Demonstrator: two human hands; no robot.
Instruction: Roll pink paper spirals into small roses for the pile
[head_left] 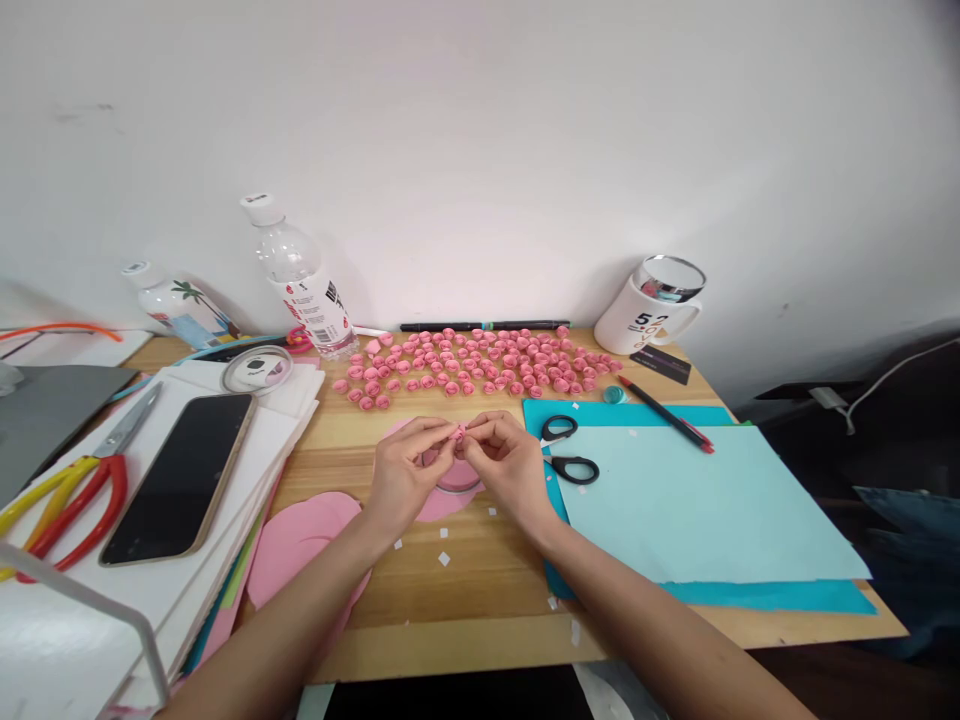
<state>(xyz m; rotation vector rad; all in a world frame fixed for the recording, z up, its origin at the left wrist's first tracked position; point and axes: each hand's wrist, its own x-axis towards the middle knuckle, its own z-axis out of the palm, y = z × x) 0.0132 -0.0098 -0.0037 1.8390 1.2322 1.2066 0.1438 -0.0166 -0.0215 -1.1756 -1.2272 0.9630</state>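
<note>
- Head view: left hand (409, 470) and right hand (510, 465) meet over the desk (480, 590) centre, fingertips of both pinched closed on one pink paper roll (459, 432).
- Roll's long axis and heading: too small to tell.
- Black scissors (571, 450) lie just beside the right hand.

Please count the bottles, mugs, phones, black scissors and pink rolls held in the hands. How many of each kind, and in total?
Bottles: 2
Mug: 1
Phone: 1
Black scissors: 1
Held pink roll: 1
Total: 6
</note>
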